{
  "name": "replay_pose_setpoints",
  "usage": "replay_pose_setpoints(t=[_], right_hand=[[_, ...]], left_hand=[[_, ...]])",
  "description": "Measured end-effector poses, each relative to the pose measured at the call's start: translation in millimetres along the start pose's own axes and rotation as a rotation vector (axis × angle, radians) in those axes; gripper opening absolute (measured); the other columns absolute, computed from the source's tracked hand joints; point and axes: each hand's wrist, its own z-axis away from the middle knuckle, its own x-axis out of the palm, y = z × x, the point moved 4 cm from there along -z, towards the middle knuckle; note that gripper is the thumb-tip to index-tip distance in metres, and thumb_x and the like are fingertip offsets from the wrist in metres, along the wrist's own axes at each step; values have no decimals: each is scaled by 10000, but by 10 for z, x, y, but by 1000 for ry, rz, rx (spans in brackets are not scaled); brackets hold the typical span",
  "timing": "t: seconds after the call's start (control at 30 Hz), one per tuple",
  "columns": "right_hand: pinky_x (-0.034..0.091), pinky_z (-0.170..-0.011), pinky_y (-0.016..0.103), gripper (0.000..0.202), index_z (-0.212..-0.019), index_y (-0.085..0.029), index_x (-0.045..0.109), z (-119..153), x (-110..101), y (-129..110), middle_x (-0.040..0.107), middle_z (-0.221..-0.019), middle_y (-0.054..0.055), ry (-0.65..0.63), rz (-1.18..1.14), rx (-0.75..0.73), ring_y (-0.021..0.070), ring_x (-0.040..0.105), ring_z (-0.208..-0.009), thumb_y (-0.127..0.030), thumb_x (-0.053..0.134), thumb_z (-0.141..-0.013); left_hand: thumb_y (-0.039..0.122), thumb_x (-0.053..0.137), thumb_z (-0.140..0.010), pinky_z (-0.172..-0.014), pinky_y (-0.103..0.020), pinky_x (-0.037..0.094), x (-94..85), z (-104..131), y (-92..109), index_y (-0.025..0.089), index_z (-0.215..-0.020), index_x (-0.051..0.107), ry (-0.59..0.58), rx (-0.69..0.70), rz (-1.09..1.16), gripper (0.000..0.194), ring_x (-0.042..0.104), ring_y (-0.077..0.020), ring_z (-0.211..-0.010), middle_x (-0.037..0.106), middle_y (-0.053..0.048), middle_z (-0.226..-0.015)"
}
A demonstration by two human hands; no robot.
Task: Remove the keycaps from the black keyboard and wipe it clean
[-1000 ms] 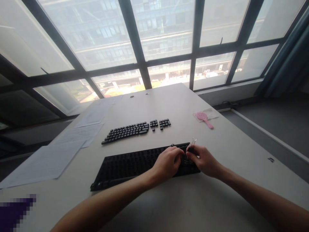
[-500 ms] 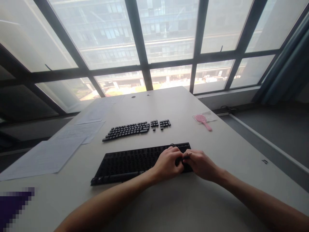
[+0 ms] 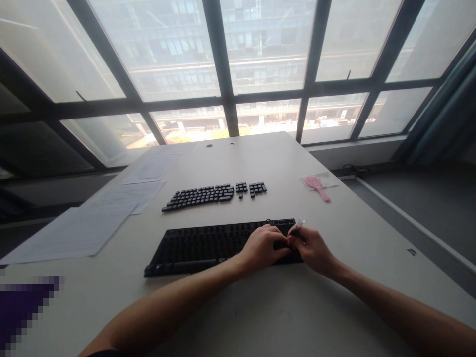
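Keyboard (image 3: 204, 243) lies partly under hands (image 3: 262, 246), right (image 3: 314, 248) pinching wire tool (image 3: 295, 231), left (image 3: 262, 246) curled, grip unclear.

On the surface (image 3: 219, 165), a keyboard (image 3: 208, 243) is lying with its right end under the left hand (image 3: 265, 244) and the right hand (image 3: 313, 249). Behind it, a left group (image 3: 199, 196), a middle group (image 3: 241, 187) and a right group (image 3: 258, 188) of keycaps are sitting, one loose keycap (image 3: 240, 197) resting before the middle group. Papers (image 3: 89, 228) are lying to the left; a brush (image 3: 316, 187) is resting to the right, overlapping a wrapper (image 3: 329, 180).
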Motion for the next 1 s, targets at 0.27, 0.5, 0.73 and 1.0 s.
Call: replay_pose_setpoints(t=[0.27,0.5,0.73,1.0], right_hand=[[452,-577,268,145,-771,-182,600,-15,-1,50,609,-639,-3,32,-151,55,153,555,-590,-269,572,-884],[453,-594,270,142,-786,-182,620,-3,-43,-96,605,-669,5,63,-9,-94,153,564,-599,-249,572,-902],[446,-581,271,205,-805,-186,592,-2,-82,-102,636,-664,14,159,89,1,165,587,-594,-331,540,-939],[477,-593,276,237,-862,-200,569,1,-67,-55,683,-710,24,139,30,69,192,643,-639,-419,528,-942]], left_hand=[[268,722,-840,-826,-298,460,1,-22,11,213,-914,742,-1,-1,47,94,600,-188,-892,695,-33,-906],[228,736,-828,-848,-294,465,-61,-6,64,192,-938,693,66,-1,107,124,592,-182,-921,671,-33,-935],[181,677,-876,-875,-307,472,-65,30,85,200,-1058,609,101,49,70,196,580,-183,-958,662,-39,-1021],[188,544,-951,-895,-327,495,-21,53,125,192,-1034,640,130,153,-43,127,573,-184,-957,629,-73,-1029]])
